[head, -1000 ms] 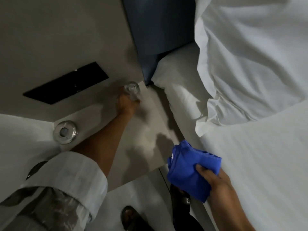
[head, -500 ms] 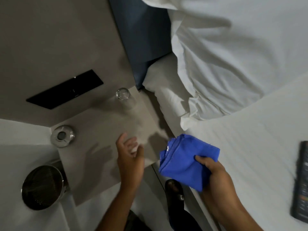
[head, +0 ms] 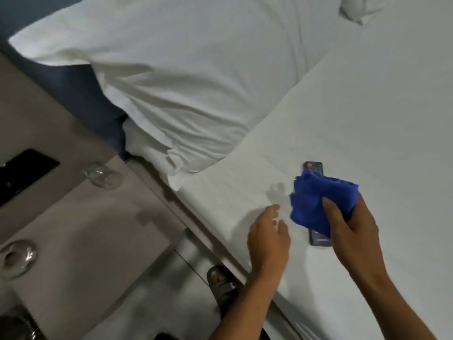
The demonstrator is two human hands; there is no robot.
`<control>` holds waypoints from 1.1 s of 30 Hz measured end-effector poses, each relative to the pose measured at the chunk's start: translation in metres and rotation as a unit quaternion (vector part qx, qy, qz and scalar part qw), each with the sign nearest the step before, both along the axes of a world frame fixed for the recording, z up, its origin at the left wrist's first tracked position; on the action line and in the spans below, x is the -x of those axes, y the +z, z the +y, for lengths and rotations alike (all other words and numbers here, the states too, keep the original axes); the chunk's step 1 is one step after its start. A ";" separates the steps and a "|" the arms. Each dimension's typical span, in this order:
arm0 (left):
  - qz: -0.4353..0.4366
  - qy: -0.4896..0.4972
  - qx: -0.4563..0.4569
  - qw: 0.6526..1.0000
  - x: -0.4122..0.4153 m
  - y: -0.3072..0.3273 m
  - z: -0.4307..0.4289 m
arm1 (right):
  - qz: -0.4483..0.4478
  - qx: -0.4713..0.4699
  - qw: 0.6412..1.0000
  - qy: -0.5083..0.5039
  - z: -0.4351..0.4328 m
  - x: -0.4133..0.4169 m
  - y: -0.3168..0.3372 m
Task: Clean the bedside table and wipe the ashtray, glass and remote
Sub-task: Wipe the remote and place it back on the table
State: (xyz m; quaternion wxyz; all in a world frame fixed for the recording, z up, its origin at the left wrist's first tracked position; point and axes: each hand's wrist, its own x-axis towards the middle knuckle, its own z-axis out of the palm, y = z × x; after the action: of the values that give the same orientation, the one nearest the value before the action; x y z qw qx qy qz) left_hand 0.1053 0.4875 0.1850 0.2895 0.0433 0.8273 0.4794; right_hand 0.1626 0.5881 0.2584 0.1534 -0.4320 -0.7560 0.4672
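A black remote (head: 316, 166) lies on the white bed sheet, mostly covered by a bunched blue cloth (head: 316, 200). My right hand (head: 353, 224) grips that cloth just above the remote. My left hand (head: 268, 238) hovers open over the sheet, a little left of the remote and apart from it. On the grey bedside table (head: 93, 231) at the left stand a clear glass (head: 101, 176) near the back corner and a round shiny ashtray (head: 17, 257) near the left edge.
A white pillow (head: 176, 94) leans on a blue headboard (head: 81, 94). A black wall panel (head: 23, 174) sits behind the table. A dark bin (head: 17, 327) is at the bottom left. My sandalled foot (head: 221, 283) stands between table and bed.
The view has swung right from the table to the bed. My left hand left the glass and came over the sheet. My right hand carried the blue cloth over the remote.
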 end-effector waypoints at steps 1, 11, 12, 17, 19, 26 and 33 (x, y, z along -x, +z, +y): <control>0.002 -0.038 0.008 0.999 -0.009 0.000 0.020 | -0.015 -0.036 0.999 -0.010 0.010 -0.009 0.001; -0.001 -0.107 0.159 0.981 -0.047 -0.033 0.118 | -0.056 -0.068 0.992 -0.091 0.042 -0.062 0.000; -0.017 -0.099 0.157 0.982 -0.045 -0.034 0.116 | -0.054 -0.062 0.992 -0.099 0.041 -0.063 -0.001; -0.152 -0.046 0.016 0.987 -0.021 -0.032 0.059 | -0.032 -0.053 0.993 -0.098 0.035 -0.050 0.002; -0.251 0.002 -0.098 0.963 -0.018 -0.025 0.019 | -0.029 -0.061 0.995 -0.079 0.029 -0.037 0.003; -0.274 0.148 -0.244 0.918 0.000 -0.003 -0.118 | -0.042 -0.159 0.973 0.163 -0.040 0.060 -0.004; -0.206 0.264 -0.275 0.901 0.014 0.023 -0.199 | -0.115 -0.113 0.877 0.453 -0.167 0.110 -0.017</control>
State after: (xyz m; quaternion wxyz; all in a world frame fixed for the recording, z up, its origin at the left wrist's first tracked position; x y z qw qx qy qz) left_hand 0.0910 0.2888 0.2084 0.2931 -0.1984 0.5654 0.7450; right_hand 0.0524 0.4215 0.2418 -0.1150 -0.0724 -0.9290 0.3442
